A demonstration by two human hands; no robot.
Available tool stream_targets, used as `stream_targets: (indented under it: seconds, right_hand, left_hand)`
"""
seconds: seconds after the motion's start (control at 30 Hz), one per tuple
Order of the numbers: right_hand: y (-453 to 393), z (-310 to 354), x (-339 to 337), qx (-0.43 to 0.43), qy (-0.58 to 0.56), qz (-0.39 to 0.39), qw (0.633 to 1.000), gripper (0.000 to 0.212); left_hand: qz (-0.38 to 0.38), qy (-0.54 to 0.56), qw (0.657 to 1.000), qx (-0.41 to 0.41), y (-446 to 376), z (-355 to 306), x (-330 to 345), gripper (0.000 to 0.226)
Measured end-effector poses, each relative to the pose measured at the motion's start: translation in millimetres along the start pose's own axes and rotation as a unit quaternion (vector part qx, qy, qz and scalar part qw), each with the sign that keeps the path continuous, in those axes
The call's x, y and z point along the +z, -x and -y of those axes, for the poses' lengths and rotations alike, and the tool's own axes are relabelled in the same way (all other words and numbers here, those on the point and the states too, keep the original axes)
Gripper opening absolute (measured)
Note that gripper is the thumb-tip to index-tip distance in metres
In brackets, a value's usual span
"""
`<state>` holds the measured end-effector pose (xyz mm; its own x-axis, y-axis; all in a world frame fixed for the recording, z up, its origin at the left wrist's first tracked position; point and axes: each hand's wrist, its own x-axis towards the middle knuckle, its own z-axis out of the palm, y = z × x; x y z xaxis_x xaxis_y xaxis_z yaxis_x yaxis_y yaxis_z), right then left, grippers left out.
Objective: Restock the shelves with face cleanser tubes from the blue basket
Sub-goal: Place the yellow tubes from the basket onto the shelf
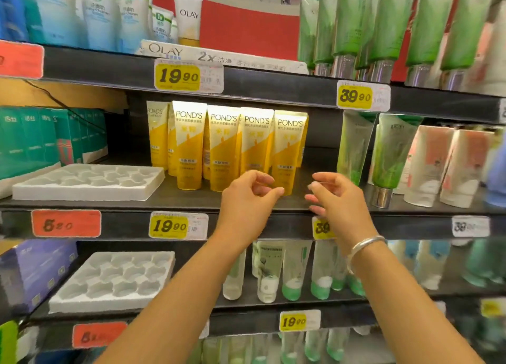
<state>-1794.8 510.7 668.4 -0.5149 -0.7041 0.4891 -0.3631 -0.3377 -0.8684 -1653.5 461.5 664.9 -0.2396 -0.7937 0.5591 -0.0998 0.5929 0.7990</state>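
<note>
Yellow tubes [227,144] fill mid-frame shelf [191,199] — space remains right; left hand [246,196], right hand [334,196] loosely curled, empty; basket unseen.

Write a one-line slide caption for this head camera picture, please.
Both hands, left hand and right hand, hover empty before a row of yellow Pond's tubes on a store shelf.

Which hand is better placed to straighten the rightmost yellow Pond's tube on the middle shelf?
Probably the left hand. Its curled fingers sit directly in front of the rightmost Pond's tube, overlapping its base. The right hand hovers empty further right, before bare shelf.
</note>
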Motion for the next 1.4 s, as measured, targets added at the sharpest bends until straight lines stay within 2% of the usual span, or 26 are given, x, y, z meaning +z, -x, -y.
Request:
stream_targets:
  seconds: [0.17,0.33,0.57,0.73,0.93,1.0,1.07,1.23,1.4]
  right_hand:
    - [41.2,5.2,-9.5,0.039,-0.039,-0.019,0.998,0.013]
    - [111.8,-38.6,-44.2,0.175,-0.074,-0.058,0.98,0.013]
    - [226.7,-111.7,-117.0,0.347,-0.05,-0.226,0.909,0.019]
    - [331.8,-149.0,-193.4,0.431,-0.062,-0.336,0.835,0.019]
    - [429.0,-191.6,-283.3,0.504,-0.075,-0.438,0.74,0.026]
    - [447.5,-203.2,-325.1,0.523,-0.082,-0.464,0.711,0.023]
    - [462.6,-214.7,-369.8,0.544,-0.088,-0.482,0.682,0.014]
    - [496.3,-251.1,-455.9,0.571,-0.08,-0.488,0.655,0.012]
    - [529.7,-294.7,-510.9,0.598,-0.061,-0.511,0.614,0.026]
  left_hand:
    - [0.082,0.101,0.991,-0.023,30.1,8.2,2.5,0.01]
    - [0.208,0.167,0.959,-0.101,78.2,49.4,19.4,0.009]
    - [0.387,0.156,0.886,-0.2,166.3,104.4,87.1,0.009]
    - [0.489,0.155,0.809,-0.285,259.2,111.8,157.3,0.012]
    - [0.561,0.116,0.734,-0.365,343.1,95.8,255.8,0.01]
    - [0.575,0.104,0.717,-0.381,363.9,80.4,297.6,0.003]
    - [0.581,0.092,0.707,-0.394,383.4,65.6,341.4,0.005]
    - [0.583,0.073,0.699,-0.408,423.7,47.3,429.4,0.011]
    - [0.578,0.036,0.663,-0.473,473.3,61.8,501.2,0.013]
